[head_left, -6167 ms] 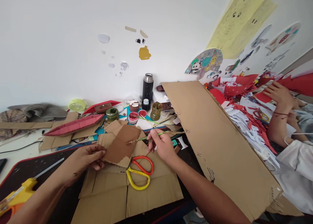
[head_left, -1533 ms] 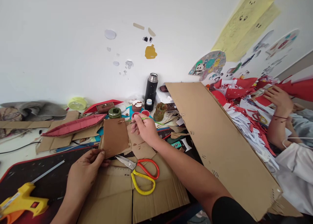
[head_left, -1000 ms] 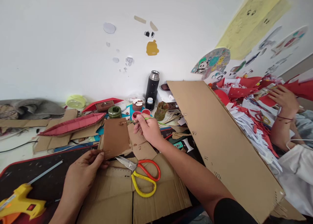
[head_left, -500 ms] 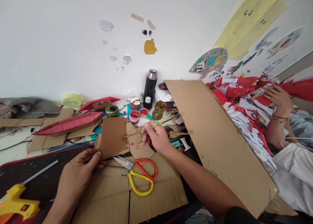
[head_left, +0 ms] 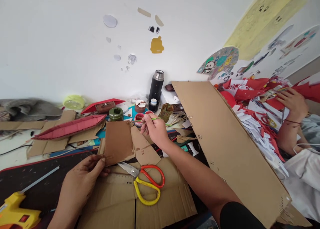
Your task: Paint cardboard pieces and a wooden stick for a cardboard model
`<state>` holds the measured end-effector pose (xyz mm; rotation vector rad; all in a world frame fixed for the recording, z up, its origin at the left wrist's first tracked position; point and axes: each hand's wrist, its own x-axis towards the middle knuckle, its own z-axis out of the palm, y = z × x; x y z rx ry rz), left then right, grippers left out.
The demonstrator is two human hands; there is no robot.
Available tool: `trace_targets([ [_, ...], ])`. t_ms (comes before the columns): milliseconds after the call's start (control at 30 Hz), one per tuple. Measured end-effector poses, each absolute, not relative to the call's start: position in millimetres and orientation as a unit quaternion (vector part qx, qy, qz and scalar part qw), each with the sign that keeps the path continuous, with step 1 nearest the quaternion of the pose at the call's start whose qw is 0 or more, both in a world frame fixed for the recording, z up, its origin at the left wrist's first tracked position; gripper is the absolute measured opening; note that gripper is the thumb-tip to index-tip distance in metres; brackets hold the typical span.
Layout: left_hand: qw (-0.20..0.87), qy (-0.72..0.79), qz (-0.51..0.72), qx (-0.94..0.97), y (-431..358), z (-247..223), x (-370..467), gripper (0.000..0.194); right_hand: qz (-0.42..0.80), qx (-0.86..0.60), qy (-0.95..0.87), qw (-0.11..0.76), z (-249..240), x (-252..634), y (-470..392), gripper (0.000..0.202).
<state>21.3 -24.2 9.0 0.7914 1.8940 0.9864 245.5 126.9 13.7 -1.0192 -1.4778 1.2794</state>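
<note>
My left hand (head_left: 86, 175) pinches the lower left corner of a cardboard piece painted brown (head_left: 118, 140). In my right hand (head_left: 155, 130) is a thin green paintbrush (head_left: 156, 118), its tip at the top right corner of the brown piece. Scissors (head_left: 143, 179) with one red and one yellow handle lie on a cardboard sheet (head_left: 160, 209) below the piece. Just behind my right hand stand small red paint pots (head_left: 138, 117). A green pot (head_left: 116, 113) sits behind the brown piece, and a paint-stained jar (head_left: 166, 112) is farther right.
A yellow glue gun (head_left: 18, 212) lies at the lower left. Behind it is a red boat-shaped piece (head_left: 70, 127). A black flask (head_left: 156, 85) stands by the wall. A large cardboard panel (head_left: 225, 139) slants across the right, beside paper scraps (head_left: 260, 135) and another person's hand (head_left: 292, 103).
My right hand has moved up and slightly left with the brush, from the brown piece's right side to its top right corner. The view has shifted slightly. My left hand keeps its hold.
</note>
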Motion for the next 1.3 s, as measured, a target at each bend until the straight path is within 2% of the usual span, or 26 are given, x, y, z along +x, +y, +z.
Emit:
trace_targets([
  [200, 0.422, 0.747, 0.401, 0.32, -25.5, 0.3, 18.1, 0.058, 0.526, -0.39, -0.62, 0.433, 12.7, 225.8, 123.8, 0.057],
  [467, 0.399, 0.755, 0.406, 0.325, -27.4, -7.6, 13.5, 0.055, 0.602, -0.333, -0.623, 0.372, 19.9, 211.0, 107.9, 0.058],
  [733, 0.411, 0.747, 0.405, 0.33, -25.6, -4.9, 16.2, 0.055, 0.537, -0.396, -0.622, 0.411, 22.9, 251.7, 112.0, 0.059],
  [933, 0.41, 0.751, 0.397, 0.332, -25.5, -5.6, 15.9, 0.055, 0.532, -0.411, -0.594, 0.442, 16.5, 236.1, 127.8, 0.064],
  [1133, 0.415, 0.749, 0.411, 0.312, -25.9, -4.5, 16.3, 0.053, 0.576, -0.36, -0.61, 0.407, 16.8, 209.7, 120.4, 0.062],
  [1300, 0.418, 0.738, 0.427, 0.312, -26.4, -4.5, 15.9, 0.053, 0.597, -0.356, -0.611, 0.379, 23.4, 227.1, 103.5, 0.061],
])
